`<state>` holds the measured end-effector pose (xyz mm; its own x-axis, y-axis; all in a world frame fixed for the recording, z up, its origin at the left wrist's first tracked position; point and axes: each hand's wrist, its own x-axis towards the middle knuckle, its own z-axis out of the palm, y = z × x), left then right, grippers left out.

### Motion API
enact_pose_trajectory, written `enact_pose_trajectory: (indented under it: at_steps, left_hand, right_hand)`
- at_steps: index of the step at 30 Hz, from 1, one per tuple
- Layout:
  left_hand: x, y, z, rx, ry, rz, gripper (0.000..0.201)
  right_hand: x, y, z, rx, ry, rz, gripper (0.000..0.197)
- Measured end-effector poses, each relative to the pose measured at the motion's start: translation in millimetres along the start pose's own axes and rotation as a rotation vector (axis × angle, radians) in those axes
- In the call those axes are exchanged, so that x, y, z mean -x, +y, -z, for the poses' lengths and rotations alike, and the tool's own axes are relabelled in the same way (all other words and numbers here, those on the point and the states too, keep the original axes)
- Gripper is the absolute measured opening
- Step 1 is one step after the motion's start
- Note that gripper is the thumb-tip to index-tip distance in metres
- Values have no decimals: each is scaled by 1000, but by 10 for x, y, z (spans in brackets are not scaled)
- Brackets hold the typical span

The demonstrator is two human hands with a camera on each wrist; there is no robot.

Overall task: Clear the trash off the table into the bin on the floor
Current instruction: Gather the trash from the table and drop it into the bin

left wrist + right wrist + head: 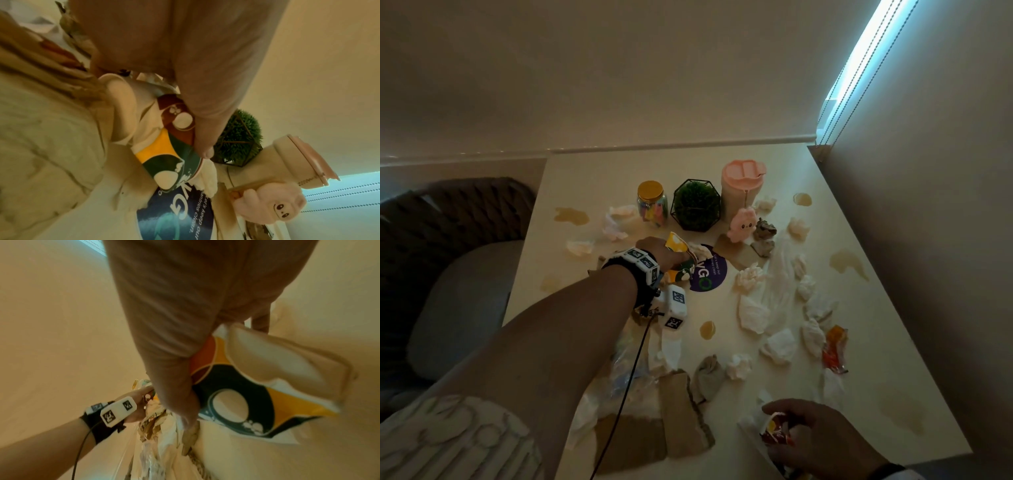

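Note:
On the cream table (592, 178) lie several crumpled tissues (779, 346), torn cardboard (681, 411) and an orange wrapper (834, 349). Near the table's middle, my left hand (666, 253) grips a crushed paper cup (677, 245) printed yellow and green. In the left wrist view my thumb (207, 152) presses on that cup (170, 146). At the near right edge my right hand (791, 425) holds a second crushed patterned cup (774, 428); the right wrist view shows this flattened cup (246, 386) in my fingers. The bin is not in view.
A gold-lidded jar (651, 202), a caged green plant (697, 205), a pink tumbler (741, 192) with a pink plush (743, 224) and a purple round sticker (710, 274) stand mid-table. Brown spill stains (847, 262) dot the top. A chair (448, 260) sits left.

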<state>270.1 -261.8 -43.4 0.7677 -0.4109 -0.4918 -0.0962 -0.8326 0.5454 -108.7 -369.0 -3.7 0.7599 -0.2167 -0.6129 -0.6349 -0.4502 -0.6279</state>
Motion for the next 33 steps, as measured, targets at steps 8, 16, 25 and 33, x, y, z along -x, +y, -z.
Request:
enact_pose_trajectory:
  at_steps: [8,16,25,33]
  left_hand:
    - [56,-24,63,86,51,-47,34]
    - [377,22,354,228,218,-90,36]
    - [1461,-149,641,677,186,-134,15]
    - [2227,-59,-224,309,-303,-200,34]
  right_hand:
    - [-319,116,-201,290,-36,140,41]
    - [-421,208,-241,263,78,72,29]
    - [-323,-55,213,-7,266,-11,75]
    - [-774,-52,208,274,179,-197,47]
